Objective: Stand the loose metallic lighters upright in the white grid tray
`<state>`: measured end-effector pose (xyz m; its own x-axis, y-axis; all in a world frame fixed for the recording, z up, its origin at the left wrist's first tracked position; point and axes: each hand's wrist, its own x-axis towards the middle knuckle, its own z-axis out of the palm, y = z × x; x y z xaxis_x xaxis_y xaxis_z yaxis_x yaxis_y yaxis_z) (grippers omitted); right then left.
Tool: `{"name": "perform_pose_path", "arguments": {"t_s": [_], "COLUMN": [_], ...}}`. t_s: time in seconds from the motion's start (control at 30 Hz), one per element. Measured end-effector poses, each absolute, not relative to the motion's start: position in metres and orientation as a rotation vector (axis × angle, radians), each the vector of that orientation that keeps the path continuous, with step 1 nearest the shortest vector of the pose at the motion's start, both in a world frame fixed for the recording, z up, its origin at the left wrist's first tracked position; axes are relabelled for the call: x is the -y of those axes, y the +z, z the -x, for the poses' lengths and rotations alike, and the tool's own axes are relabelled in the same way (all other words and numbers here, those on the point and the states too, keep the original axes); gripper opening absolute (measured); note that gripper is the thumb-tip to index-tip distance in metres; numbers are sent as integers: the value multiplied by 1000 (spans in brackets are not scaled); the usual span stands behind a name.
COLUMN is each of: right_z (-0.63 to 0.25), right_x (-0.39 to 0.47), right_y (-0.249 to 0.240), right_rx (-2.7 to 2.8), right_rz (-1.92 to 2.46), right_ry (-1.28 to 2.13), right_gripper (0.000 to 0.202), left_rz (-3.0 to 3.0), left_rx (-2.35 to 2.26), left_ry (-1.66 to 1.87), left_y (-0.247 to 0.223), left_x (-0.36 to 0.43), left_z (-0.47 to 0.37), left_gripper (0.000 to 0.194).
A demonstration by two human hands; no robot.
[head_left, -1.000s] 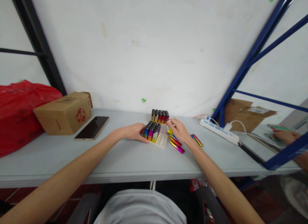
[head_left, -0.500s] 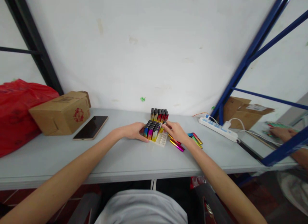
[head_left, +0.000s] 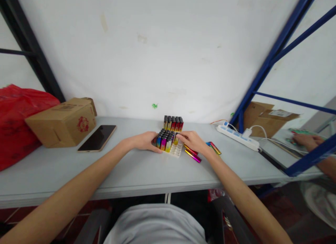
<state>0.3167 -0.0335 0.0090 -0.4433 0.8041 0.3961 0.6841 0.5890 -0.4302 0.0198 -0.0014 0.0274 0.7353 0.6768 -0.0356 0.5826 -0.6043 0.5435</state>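
Note:
A white tray [head_left: 176, 151] stands in front of me, with upright lighters [head_left: 165, 142] of shiny blue, purple and yellow with black tops in its left part. Bare pockets show at its right front. My left hand [head_left: 147, 142] wraps the tray's left side, thumb along the front and fingers behind. At the tray's right side, my right hand [head_left: 191, 140] pinches a yellowish lighter [head_left: 176, 139] upright over or in a pocket; its lower end is hard to make out. Loose metallic sleeves or lighters, among them a magenta one [head_left: 193, 156], lie right of the tray.
Behind the tray stands another block of lighters [head_left: 173, 123]. A phone [head_left: 97, 138], a cardboard box [head_left: 63, 122] and a red bag [head_left: 23, 125] are on the left. A power strip [head_left: 237, 138] and a blue rack post [head_left: 262, 76] stand right; beyond is another person's hand [head_left: 306, 141].
The view has shifted slightly. My right hand stays at the tray's right side, its fingers a little lower around the lighter. My left hand keeps its hold on the tray.

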Motion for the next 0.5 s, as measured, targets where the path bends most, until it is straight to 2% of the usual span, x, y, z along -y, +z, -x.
{"name": "perform_pose_path", "arguments": {"t_s": [0.1, 0.2, 0.3, 0.5], "right_z": [-336, -361, -377, -374], "right_x": [25, 16, 12, 14], "right_y": [6, 3, 2, 4], "right_rx": [2100, 2119, 2232, 2243], "right_rz": [1228, 1211, 1210, 1295], "right_ry": [242, 179, 285, 465], "right_gripper": [61, 42, 32, 31], "left_rz": [-2401, -2402, -2409, -2417], "left_rx": [-919, -905, -907, -930], "left_ry": [263, 262, 255, 241], "left_y": [27, 26, 24, 22], "left_x": [1, 1, -1, -3], "left_z": [-19, -19, -19, -18], "left_gripper": [67, 66, 65, 65]}}
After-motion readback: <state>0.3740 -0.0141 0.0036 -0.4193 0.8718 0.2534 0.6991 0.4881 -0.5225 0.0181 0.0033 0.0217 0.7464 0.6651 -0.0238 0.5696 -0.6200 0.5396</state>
